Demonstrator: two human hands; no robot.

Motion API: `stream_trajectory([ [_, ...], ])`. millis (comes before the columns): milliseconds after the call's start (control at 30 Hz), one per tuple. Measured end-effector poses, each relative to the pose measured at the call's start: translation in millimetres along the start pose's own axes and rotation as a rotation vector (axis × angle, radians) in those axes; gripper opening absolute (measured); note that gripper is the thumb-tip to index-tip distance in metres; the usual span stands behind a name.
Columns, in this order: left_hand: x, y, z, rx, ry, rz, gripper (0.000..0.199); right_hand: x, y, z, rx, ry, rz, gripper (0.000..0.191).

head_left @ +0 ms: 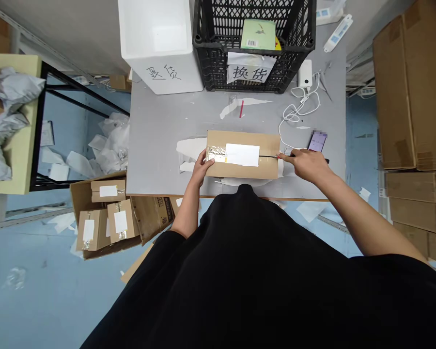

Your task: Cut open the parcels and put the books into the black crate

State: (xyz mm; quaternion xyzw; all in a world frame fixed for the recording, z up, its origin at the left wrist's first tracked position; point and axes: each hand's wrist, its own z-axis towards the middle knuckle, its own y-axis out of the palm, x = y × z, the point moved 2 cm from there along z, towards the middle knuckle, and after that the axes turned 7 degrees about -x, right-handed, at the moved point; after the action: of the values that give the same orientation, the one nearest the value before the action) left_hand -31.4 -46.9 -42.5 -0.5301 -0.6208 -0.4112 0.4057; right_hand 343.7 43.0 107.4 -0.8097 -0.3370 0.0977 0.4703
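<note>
A brown cardboard box (247, 173) lies on the grey table near its front edge. A white label (242, 154) is stuck on its top, and shiny clear tape covers its left end. My left hand (202, 169) grips the box's lower left corner, thumb on top and fingers along the side. At the right end, my right hand (307, 164) is closed round a slim dark tool, apparently a box cutter (292, 154), mostly hidden by the fingers. Its tip is at the box's centre seam, where a dark slit runs from the label to the right edge.
Behind the box stand a white foam bin (174, 72) and a black crate (254, 87) holding a green packet. A phone (317, 141), a white cable (292, 116) and paper scraps lie on the table. A carton of small boxes (120, 220) is at lower left; large cartons (396, 97) stand right.
</note>
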Motion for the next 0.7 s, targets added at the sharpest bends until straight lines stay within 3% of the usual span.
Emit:
stream_trajectory([
  [467,1,-0.8,1,0.024,-0.017,0.055,0.076,20,18,-10,0.027,0.007,0.040,0.069],
  [700,19,-2.6,-3,0.069,-0.063,0.235,0.078,27,25,-17,0.010,0.026,0.126,0.069],
])
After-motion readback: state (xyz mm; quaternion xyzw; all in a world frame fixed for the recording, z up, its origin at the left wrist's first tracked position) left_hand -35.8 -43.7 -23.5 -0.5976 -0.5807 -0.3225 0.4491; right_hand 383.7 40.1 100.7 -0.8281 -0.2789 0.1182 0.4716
